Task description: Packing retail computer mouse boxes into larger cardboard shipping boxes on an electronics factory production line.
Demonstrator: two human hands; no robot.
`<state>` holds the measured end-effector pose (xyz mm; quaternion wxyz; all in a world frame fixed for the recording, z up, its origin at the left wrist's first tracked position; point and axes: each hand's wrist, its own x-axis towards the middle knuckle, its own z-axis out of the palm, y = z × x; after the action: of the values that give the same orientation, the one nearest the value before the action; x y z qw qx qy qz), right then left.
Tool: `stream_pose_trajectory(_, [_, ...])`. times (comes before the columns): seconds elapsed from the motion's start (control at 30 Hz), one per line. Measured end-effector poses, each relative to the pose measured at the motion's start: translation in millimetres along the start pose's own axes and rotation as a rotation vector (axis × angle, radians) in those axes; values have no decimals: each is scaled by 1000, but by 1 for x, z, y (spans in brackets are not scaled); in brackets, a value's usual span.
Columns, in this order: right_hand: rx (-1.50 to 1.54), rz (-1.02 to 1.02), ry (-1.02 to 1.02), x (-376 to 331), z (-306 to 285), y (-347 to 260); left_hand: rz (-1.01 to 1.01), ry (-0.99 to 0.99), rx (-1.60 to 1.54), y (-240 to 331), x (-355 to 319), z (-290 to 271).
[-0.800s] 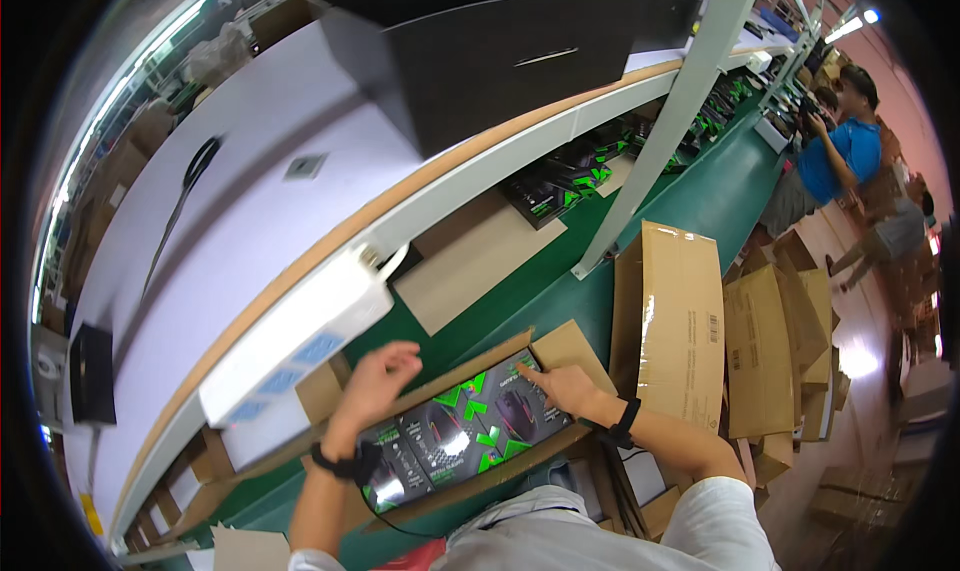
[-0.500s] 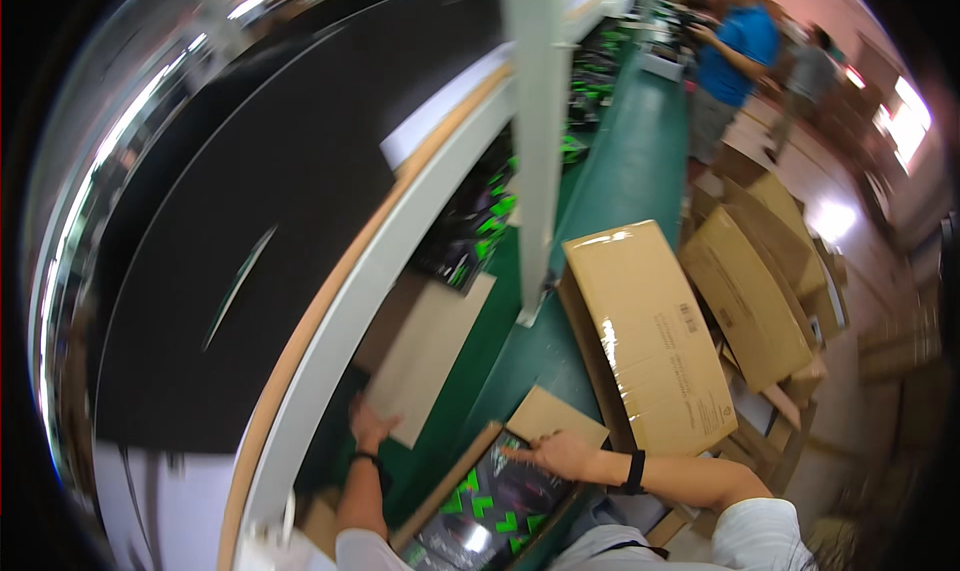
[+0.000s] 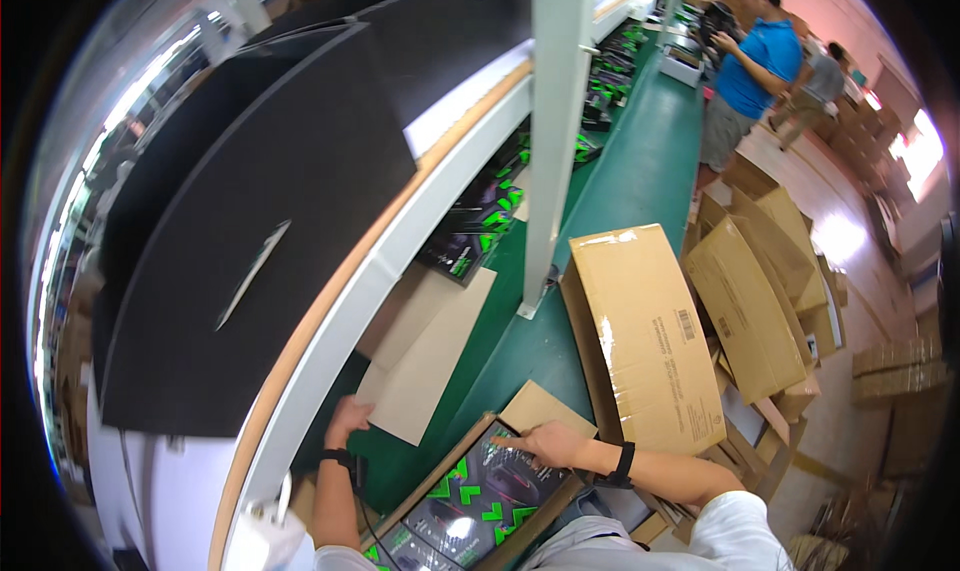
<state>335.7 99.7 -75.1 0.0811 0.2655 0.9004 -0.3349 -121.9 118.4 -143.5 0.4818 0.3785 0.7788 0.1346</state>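
Note:
My left hand (image 3: 346,419) grips the near corner of a flat sheet of brown cardboard (image 3: 432,351) that lies on the green bench under the white shelf edge. My right hand (image 3: 545,442) rests palm down on black and green product boxes (image 3: 478,501) packed inside an open brown carton (image 3: 530,409) at the bench's near edge. Both wrists wear black bands.
A white upright post (image 3: 549,141) stands on the green bench (image 3: 640,171). A flattened carton (image 3: 650,336) leans beside it, with more flattened cartons (image 3: 760,291) on the floor to the right. More black and green boxes (image 3: 480,226) lie further along. Two people (image 3: 755,66) stand at the far end.
The view has swung right along the bench. My left hand left the carton and took hold of the cardboard sheet. My right hand stays on the boxes in the carton.

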Motion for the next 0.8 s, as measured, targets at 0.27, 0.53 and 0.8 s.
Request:
stream_pose_trajectory(0.27, [798,258,50,-18,-15,19,396,561,619,106,-319,13])
stream_pose_trajectory(0.53, [1483,146,529,-76,-11,35,708,528,504,-58,-426,156])
stream_pose_trajectory(0.8, [738,123,113,-53,-8,-4,12,462,744,-141,-428,162])
